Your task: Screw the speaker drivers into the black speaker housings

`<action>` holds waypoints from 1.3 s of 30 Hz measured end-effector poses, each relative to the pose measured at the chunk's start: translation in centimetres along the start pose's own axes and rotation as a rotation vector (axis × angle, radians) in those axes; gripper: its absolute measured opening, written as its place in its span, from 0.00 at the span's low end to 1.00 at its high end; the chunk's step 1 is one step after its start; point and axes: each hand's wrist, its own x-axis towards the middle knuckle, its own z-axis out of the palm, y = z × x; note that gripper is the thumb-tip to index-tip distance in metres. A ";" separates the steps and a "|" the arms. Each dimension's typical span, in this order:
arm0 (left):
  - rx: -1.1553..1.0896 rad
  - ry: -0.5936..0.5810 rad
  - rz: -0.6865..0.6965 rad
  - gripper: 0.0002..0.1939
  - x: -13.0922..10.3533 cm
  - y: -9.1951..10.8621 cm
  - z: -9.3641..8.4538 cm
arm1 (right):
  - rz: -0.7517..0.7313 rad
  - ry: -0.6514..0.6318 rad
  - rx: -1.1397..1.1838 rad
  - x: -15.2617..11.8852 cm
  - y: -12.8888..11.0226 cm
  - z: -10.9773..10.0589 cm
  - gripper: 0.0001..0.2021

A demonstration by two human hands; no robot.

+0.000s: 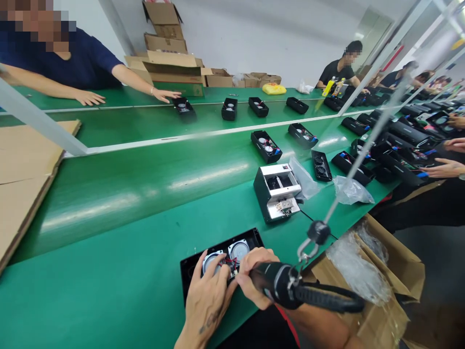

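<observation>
Head view: the right hand (256, 269) is wrapped round a black cylindrical power screwdriver (274, 282); the left hand (209, 293) lies, fingers spread, over a black rectangular plastic speaker housing (186, 274) on the smooth green bench (109, 291)

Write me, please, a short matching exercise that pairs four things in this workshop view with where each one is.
Things:
1. Black handheld tool
2. Silver-and-black device
3. Yellow bag
4. Left hand

Places:
A. On the far green bench, near the wall
B. Over the open black speaker housing
C. Gripped in the right hand
D. On the near green bench, beside a clear plastic bag

Right pairs: 1-C; 2-D; 3-A; 4-B
</observation>
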 end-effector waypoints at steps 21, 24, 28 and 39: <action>-0.278 0.082 -0.226 0.12 -4.0 -4.9 -1.3 | -0.122 0.595 -0.714 2.2 8.0 -12.9 0.43; -0.366 0.094 -0.381 0.15 -2.6 -5.7 -1.2 | -0.327 0.462 -0.800 0.3 7.7 -10.5 0.38; -0.415 0.101 -0.440 0.10 -1.2 -7.5 -0.8 | -0.307 0.119 -0.675 -0.9 6.7 -6.3 0.26; -0.215 0.077 -0.377 0.06 -2.0 -6.4 -1.2 | -0.278 -0.165 -0.560 0.6 5.6 -2.0 0.15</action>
